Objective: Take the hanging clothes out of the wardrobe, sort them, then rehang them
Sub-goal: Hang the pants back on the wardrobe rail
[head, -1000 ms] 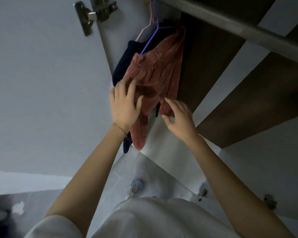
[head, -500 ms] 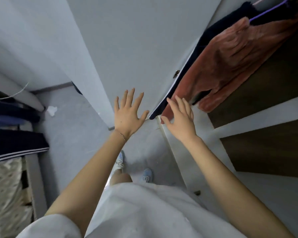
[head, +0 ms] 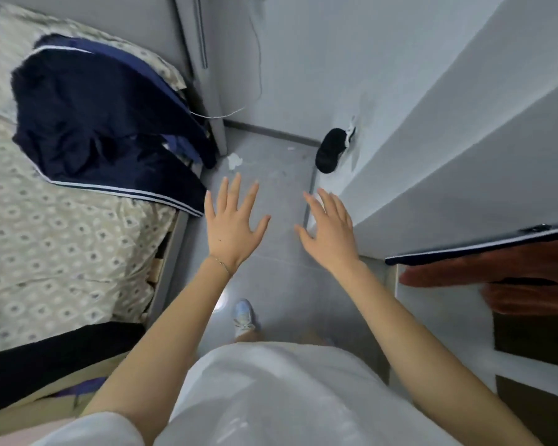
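Both of my hands hover over the grey floor with fingers spread and nothing in them: my left hand (head: 231, 225) at centre, my right hand (head: 331, 231) just right of it. A navy jacket with white stripes (head: 100, 123) lies crumpled on the bed at the left. At the right edge, a rust-red garment (head: 512, 278) and a navy garment's striped hem (head: 464, 251) hang in the open wardrobe (head: 529, 342), well to the right of my right hand.
The bed with a patterned sheet (head: 62, 246) fills the left side. A white wardrobe door (head: 448, 140) stands on the right. A black sock-like item (head: 331, 151) hangs by the wall. A narrow grey floor strip (head: 271, 278) runs between them, with my shoes (head: 244, 317) below.
My hands let go of the rust-red garment and opened. The view swung left from the wardrobe toward the bed and the navy jacket.
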A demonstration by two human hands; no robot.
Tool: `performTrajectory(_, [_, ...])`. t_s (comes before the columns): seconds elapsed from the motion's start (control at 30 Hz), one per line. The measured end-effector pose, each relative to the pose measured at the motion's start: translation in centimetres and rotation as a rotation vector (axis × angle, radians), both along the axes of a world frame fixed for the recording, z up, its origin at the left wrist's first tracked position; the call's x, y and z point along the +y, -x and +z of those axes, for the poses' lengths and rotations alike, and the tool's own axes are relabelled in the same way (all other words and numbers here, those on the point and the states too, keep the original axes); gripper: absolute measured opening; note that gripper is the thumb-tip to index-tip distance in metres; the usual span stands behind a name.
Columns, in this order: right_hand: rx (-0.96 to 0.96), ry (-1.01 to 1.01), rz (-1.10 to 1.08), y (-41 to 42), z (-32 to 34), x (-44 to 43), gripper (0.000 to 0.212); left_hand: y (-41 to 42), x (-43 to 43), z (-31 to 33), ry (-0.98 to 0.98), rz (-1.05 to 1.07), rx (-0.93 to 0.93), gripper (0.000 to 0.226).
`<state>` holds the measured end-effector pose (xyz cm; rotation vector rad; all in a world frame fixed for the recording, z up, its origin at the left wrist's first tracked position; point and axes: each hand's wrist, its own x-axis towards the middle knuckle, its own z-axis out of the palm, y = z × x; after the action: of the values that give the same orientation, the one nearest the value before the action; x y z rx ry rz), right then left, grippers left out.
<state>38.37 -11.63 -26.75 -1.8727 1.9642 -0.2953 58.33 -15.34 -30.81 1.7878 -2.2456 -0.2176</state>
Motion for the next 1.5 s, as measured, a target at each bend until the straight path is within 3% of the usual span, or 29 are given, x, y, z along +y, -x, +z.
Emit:
performTrajectory(0.3, [0.037, 0.011, 0.227, -15.3, -0.8, -12.0, 0.068, -16.0, -5.6, -0.5, -0.040, 0.279, 0.020, 0.071])
performTrajectory(0.97, [0.026, -0.038, 0.711, -36.6, -5.7, -41.1, 0.067, -33.1, -26.2, -5.1, -0.153, 0.758, 0.133, 0.069])
performTrajectory(1.5, [0.095, -0.088, 0.895, -56.6, -11.3, -51.3, 0.067, -48.0, -32.2, -11.3, -0.317, 1.047, 0.292, 0.072])
